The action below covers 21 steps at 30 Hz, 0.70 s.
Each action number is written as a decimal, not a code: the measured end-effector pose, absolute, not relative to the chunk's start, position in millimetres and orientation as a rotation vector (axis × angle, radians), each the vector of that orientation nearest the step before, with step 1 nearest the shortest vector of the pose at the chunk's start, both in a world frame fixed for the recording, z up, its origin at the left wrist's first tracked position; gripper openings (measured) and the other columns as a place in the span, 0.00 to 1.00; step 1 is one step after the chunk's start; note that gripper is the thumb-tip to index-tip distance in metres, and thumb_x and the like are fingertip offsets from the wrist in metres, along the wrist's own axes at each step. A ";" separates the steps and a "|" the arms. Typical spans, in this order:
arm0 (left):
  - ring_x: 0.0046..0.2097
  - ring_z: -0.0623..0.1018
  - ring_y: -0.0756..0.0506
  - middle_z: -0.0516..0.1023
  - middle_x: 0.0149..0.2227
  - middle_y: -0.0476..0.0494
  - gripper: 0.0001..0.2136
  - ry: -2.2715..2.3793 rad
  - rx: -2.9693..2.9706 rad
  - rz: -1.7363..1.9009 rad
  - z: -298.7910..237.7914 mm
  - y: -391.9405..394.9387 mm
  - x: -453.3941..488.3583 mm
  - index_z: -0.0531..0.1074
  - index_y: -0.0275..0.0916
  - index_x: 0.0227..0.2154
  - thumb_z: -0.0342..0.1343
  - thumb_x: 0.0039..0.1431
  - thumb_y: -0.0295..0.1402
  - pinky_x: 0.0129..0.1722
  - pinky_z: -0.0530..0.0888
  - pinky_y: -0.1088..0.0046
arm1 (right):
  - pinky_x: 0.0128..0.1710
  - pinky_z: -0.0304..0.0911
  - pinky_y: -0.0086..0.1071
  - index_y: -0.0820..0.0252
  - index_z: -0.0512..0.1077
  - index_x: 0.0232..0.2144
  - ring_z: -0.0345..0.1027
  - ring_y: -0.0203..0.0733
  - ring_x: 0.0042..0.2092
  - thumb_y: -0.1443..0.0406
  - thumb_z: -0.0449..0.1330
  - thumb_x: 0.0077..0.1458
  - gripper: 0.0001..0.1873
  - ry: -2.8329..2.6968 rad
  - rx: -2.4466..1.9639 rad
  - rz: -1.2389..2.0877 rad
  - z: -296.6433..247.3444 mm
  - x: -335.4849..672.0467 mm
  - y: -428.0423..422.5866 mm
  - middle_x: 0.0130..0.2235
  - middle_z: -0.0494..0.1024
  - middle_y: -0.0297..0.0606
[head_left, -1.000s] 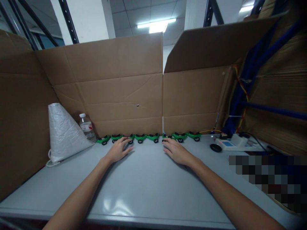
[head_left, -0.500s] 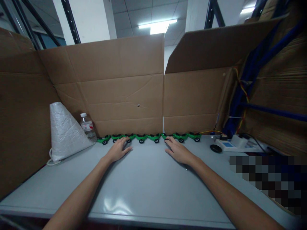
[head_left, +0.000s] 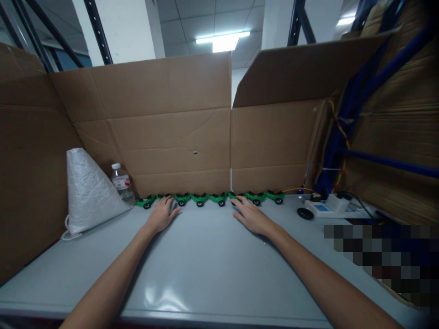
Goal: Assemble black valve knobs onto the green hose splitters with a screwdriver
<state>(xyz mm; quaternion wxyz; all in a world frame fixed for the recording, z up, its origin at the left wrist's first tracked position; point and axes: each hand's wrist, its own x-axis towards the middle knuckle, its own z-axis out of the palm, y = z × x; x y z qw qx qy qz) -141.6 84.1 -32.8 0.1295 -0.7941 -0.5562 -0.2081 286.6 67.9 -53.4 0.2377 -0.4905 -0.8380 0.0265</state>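
Note:
A row of small green toy vehicles (head_left: 199, 199) with black wheels stands along the back of the table, against the cardboard. My left hand (head_left: 162, 215) rests at the left part of the row, its fingers stretched over one toy and partly hiding it, thumb spread to the right. Farther right, my right hand (head_left: 252, 215) reaches another partly covered toy with its fingers extended and thumb apart. Whether the fingertips press on these toys cannot be made out. Between the hands, a toy vehicle (head_left: 218, 199) stands untouched, and one more toy vehicle (head_left: 274, 197) ends the row at right.
A silvery white drawstring bag (head_left: 91, 192) and a water bottle (head_left: 122, 183) stand at the back left of the grey table (head_left: 206, 274). On the right are a power strip (head_left: 329, 208), a black round disc (head_left: 305, 213) and a blue metal frame (head_left: 338, 132). Cardboard walls (head_left: 171, 137) surround the table.
My left hand has shifted left along the row, uncovering one toy and covering another. My right hand stays at about the same toy. The view has moved slightly.

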 end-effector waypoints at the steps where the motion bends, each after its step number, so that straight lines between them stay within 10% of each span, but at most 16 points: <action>1: 0.64 0.71 0.30 0.74 0.62 0.29 0.26 -1.622 -2.288 -0.596 -33.1 84.2 -141.8 0.70 0.39 0.59 0.48 0.71 0.53 0.67 0.63 0.46 | 0.66 0.59 0.47 0.56 0.60 0.71 0.63 0.57 0.67 0.60 0.55 0.70 0.30 -2.305 -1.342 0.073 -54.1 286.2 68.5 0.71 0.58 0.54; 21: 0.64 0.71 0.34 0.69 0.66 0.36 0.25 -1.419 -2.540 -0.651 -14.8 66.7 -117.2 0.69 0.46 0.65 0.48 0.73 0.51 0.65 0.68 0.51 | 0.64 0.61 0.45 0.56 0.57 0.72 0.68 0.55 0.63 0.63 0.55 0.69 0.32 -2.315 -1.335 0.086 -50.0 277.1 70.8 0.69 0.61 0.54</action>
